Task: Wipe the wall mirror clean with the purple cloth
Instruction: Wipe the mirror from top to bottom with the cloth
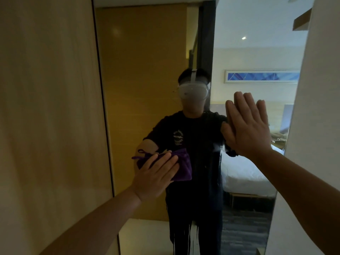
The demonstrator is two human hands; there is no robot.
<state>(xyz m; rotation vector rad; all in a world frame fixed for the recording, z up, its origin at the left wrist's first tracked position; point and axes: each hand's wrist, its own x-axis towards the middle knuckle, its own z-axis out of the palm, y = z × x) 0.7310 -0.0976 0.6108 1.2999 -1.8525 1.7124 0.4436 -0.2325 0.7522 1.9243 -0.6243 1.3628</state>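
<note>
The left hand (pixel 156 173) is pressing the folded purple cloth (pixel 176 166) flat against the mirror (pixel 147 80), fingers spread over it rather than curled round it, at about 7 o'clock from the middle of the glass. The right hand (pixel 246 126) is lying open and empty, palm on the mirror toward 3 o'clock, apparently bracing. The cloth is sitting low on the pane, so most of the glass above it, toward 12 o'clock, is probably waiting to be covered. To do this stroke well, the palm should be keeping even pressure across the whole pad so no edge lifts, and the passes should be overlapping, working from the top downward so loosened grime is not dragged over cleaned glass. There are streaky drip marks running down toward 6 o'clock (whether they are wet or dried I cannot tell), and they will likely need firmer, repeated passes. The bare right palm is likely leaving its own print, so that patch should be wiped last, after the hand comes away. The cloth's loose cord (pixel 139 156) at 9 o'clock is best tucked under.
</note>
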